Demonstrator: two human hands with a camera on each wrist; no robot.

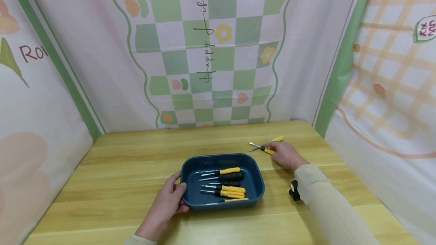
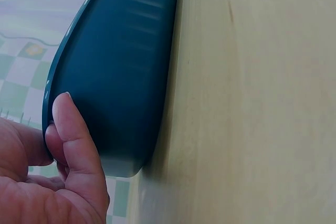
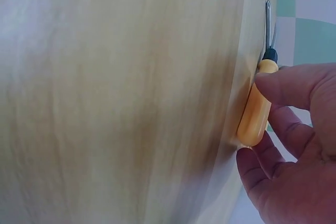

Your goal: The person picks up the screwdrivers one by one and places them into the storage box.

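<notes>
My left hand grips the near left end of a dark blue plastic tray, thumb at the rim. The left wrist view shows the tray's outer wall with fingers against it. Inside lie several screwdrivers, among them a yellow-handled one and a black-handled one, shafts pointing left. Beyond the tray's right corner, my right hand pinches the yellow handle of a screwdriver between thumb and fingers, low at the tabletop. Another yellow-handled screwdriver lies just behind it, partly hidden by the hand.
Everything rests on a wood-grain table. A checkered curtain hangs at its back edge, with more printed cloth at left and right. A small black device sits by the right wrist.
</notes>
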